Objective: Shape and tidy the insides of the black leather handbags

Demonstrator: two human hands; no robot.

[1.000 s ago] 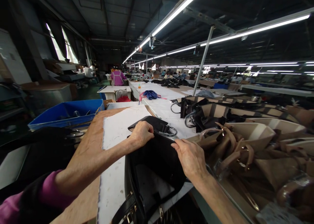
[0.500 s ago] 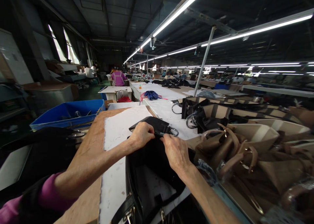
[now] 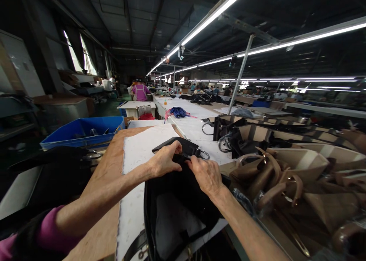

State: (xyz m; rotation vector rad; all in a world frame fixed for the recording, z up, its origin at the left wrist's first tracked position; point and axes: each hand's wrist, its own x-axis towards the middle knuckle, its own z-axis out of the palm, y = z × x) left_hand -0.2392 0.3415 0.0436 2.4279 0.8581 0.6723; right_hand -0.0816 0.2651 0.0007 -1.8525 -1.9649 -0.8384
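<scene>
A black handbag [image 3: 185,181] stands in front of me with its mouth towards me, showing a dark lining and a pale patch inside. My right hand [image 3: 204,175] pinches the bag's far top edge, thumb and fingers closed on it. Just left of it, at the same edge, my left hand [image 3: 167,158] has thumb and forefinger spread apart; its other fingers are partly hidden. Beyond the hands, a black panel of the bag folds away, and a plastic-wrapped handle [image 3: 203,154] sticks out at its right. A strap with a metal clasp [image 3: 143,252] hangs at the near left.
White sheeting [image 3: 137,150] covers part of a brown board [image 3: 97,200] under the bag. Tan handbags [image 3: 311,184] crowd the right, with black-and-beige bags [image 3: 251,135] behind. A blue bin [image 3: 82,133] and black bags [image 3: 63,177] are at left. A person in purple [image 3: 140,92] sits further off.
My left thumb has come away from the bag's edge and the forefinger, opening a gap. My right hand keeps its pinch. The view has shifted slightly.
</scene>
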